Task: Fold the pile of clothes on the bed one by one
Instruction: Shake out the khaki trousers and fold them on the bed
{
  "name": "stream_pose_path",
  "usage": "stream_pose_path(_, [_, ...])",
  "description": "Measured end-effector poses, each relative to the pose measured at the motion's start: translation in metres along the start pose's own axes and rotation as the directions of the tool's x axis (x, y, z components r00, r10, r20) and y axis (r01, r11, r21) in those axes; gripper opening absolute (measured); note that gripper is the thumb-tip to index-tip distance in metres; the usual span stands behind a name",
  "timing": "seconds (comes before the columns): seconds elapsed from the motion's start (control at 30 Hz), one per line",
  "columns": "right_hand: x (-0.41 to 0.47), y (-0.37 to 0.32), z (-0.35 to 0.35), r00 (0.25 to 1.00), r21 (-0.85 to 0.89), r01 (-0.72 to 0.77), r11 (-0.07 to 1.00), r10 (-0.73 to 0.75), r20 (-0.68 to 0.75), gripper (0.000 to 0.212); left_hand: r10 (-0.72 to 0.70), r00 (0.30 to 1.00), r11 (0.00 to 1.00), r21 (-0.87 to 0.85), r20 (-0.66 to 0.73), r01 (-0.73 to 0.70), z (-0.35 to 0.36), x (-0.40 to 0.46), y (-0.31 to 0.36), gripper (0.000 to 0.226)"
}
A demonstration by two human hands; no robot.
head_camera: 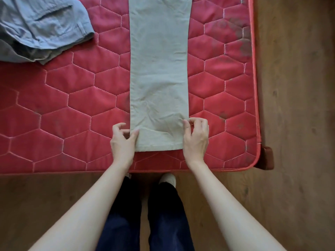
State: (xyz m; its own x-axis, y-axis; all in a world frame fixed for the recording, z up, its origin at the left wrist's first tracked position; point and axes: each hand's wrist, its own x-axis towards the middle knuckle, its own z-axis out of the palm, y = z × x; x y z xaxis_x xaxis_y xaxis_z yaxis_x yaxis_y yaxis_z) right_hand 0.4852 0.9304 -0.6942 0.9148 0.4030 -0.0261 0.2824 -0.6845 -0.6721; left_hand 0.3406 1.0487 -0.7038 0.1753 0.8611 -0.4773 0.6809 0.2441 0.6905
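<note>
Head view is looking down on a red quilted mattress (72, 105) that is filling most of the frame, with wooden floor (293, 124) running along its right and near sides. A long beige garment (159, 69), folded into a narrow strip, is lying flat down the mattress, its far end running out of the top of the frame and its near hem stopping just short of the mattress's near edge. A rumpled blue garment (41, 24) is sitting on a grey one (23, 55) at the mattress's far left, well apart from the strip. The left hand (123, 142) is resting at the strip's near left corner, fingers curled, thumb lying on the cloth and pinching its edge. The right hand (196, 138) is sitting at the near right corner, fingertips bent and nipping the strip's right edge. A wooden bed corner (267, 157) is poking out past the mattress's near right corner.
</note>
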Motion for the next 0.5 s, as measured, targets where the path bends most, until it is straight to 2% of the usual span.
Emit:
stream_pose_path(0.07, [0.0, 0.012, 0.001, 0.991, -0.037, -0.115, 0.993, 0.117, 0.061, 0.023, -0.016, 1.0, 0.999, 0.036, -0.013, 0.016, 0.001, -0.001, 0.001, 0.033])
stream_pose_path(0.13, [-0.003, 0.024, 0.003, 0.947, -0.119, -0.243, 0.963, 0.262, 0.184, 0.026, -0.024, 1.0, 0.996, 0.088, -0.015, 0.025, 0.002, -0.001, 0.001, 0.025])
stream_pose_path(0.17, [-0.005, 0.029, 0.004, 0.931, -0.15, -0.253, 0.956, 0.283, 0.23, 0.027, -0.023, 1.0, 0.993, 0.114, -0.019, 0.025, 0.002, -0.001, 0.001, 0.023])
stream_pose_path(0.33, [-0.01, 0.027, 0.002, 0.928, -0.142, -0.175, 0.974, 0.211, 0.307, 0.025, 0.027, 0.998, 0.973, 0.229, -0.058, -0.013, -0.004, -0.004, 0.01, 0.02])
stream_pose_path(0.5, [-0.018, 0.015, -0.01, 0.897, -0.119, -0.216, 0.969, 0.245, 0.369, 0.024, -0.117, 0.99, 0.907, 0.414, 0.075, 0.076, -0.008, -0.018, 0.019, 0.024])
